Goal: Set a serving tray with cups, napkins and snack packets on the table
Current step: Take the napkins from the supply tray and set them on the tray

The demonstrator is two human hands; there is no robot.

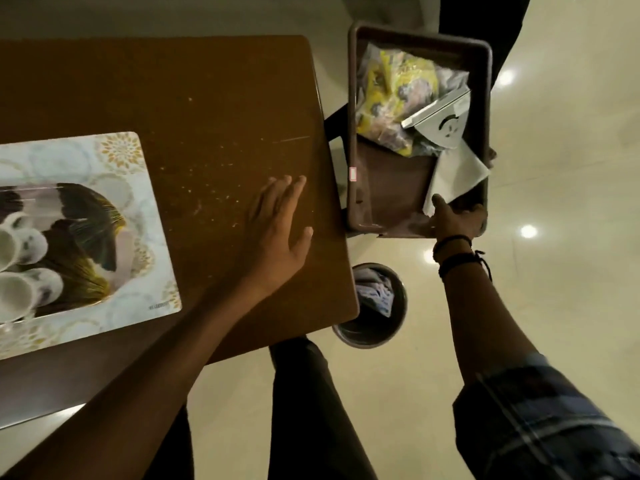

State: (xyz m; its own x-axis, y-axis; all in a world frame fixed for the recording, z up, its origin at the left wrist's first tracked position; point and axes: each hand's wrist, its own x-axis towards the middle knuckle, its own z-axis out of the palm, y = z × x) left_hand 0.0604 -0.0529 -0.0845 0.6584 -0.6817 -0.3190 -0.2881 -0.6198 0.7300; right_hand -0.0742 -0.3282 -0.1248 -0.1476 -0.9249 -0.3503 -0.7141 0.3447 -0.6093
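Two bare hands showed. Left hand (pixel 277 226) lay flat on the brown wooden table (pixel 207 98) near its right edge, fingers straight and spread, gripping nothing. Right hand (pixel 457 220) gripped the near rim of a dark brown rectangular plastic tray (pixel 381 202), thumb on the inside touching a corner of the white paper napkins (pixel 457 174), fingers curled round the rim. That tray was off the table, just beside its right edge, over the pale glossy floor (pixel 554 168). Inside it, at the far end, lay yellow snack packets (pixel 391 91) with a white napkin holder (pixel 446 126) tilted against them. A pale floral rectangular serving tray with a feather print (pixel 138 202) sat on the table's left part, well apart from the left hand, with white ceramic cups (pixel 20 240) on it, cut by the frame edge. A round grey bin (pixel 398 320) with crumpled paper stood on the floor by the table's near right corner. Black bands (pixel 453 254) circled the right wrist.
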